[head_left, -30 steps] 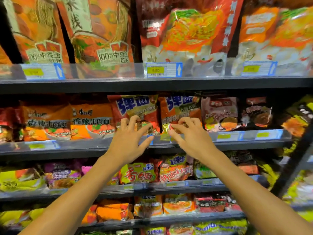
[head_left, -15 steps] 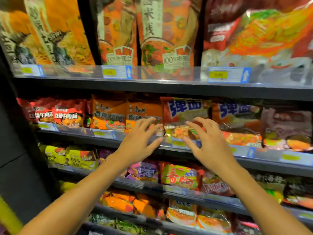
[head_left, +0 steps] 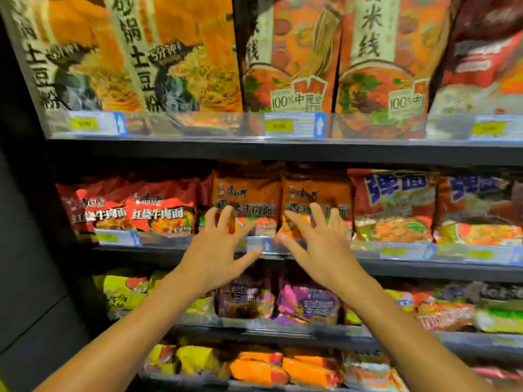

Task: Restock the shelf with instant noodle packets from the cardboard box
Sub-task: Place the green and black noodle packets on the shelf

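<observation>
Head view: left hand (head_left: 218, 258) and right hand (head_left: 319, 250) spread open, empty, before two orange noodle packets (head_left: 249, 199) upright on the shelf (head_left: 283, 152). Probably light, crinkly, brittle inside; best pinched by the side edges.

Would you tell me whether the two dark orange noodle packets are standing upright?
Upright: both dark orange packets stand side by side, print level, behind the shelf rail.

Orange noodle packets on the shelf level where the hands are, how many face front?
2: left orange packet behind the left hand, right orange packet behind the right hand. More may sit hidden behind them.
</observation>
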Motion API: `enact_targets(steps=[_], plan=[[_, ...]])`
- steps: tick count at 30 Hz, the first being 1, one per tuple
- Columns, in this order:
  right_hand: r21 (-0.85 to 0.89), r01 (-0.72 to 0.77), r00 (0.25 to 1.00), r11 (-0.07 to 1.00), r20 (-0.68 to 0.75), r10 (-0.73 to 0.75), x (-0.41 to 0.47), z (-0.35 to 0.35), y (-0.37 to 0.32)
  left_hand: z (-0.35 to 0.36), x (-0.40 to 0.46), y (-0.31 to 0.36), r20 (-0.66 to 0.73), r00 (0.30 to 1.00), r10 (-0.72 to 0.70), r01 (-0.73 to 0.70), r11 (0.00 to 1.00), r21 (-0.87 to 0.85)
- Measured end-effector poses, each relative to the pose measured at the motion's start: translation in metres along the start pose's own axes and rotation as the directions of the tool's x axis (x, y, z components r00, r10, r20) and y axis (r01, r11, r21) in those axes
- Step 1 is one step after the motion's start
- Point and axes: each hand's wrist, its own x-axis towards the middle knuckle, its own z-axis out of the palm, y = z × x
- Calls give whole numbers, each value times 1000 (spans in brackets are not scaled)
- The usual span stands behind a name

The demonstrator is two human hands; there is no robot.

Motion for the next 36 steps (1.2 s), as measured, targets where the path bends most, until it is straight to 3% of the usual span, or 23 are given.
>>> enact_targets(steps=[3, 10, 14, 16, 18, 20, 22, 24, 28, 31, 36], plan=[[-30, -16, 1000, 999, 26, 17, 6, 2, 1, 0, 10, -3, 65, 997, 38, -40, 999, 31], [-33, 7, 1000, 999, -1, -7, 6, -2, 4, -3, 12, 0, 71, 996, 62, -61, 998, -4], [-69, -42, 989, 997, -144, 32, 7, 1, -10, -12, 9, -5, 92, 991, 97, -96, 995, -24], [-68, 5, 976, 998, -219, -20, 9, 2, -23, -18, 3, -17, 10, 990, 143, -143, 989, -26], [-42, 93, 967, 995, -234, -101, 9, 4, -43, -22, -8, -36, -163, 969, 185, -193, 981, -35], [-12, 182, 959, 983, -220, -180, 12, 8, -64, -25, -20, -62, -339, 922, 186, -225, 971, -81], [33, 263, 951, 964, -177, -253, 15, 15, -86, -24, -32, -92, -425, 894, 140, -203, 973, -108], [99, 317, 945, 943, -115, -305, 19, 24, -110, -22, -43, -123, -402, 913, 66, -106, 991, -78], [138, 347, 937, 928, -13, -349, 27, 43, -160, -13, -61, -170, -178, 966, -187, 178, 982, -67], [142, 297, 952, 944, 37, -305, 32, 52, -184, -10, -65, -182, -67, 986, -155, 150, 986, -67], [165, 236, 971, 958, 10, -241, 32, 54, -182, -11, -61, -179, -48, 990, -130, 125, 987, -98]])
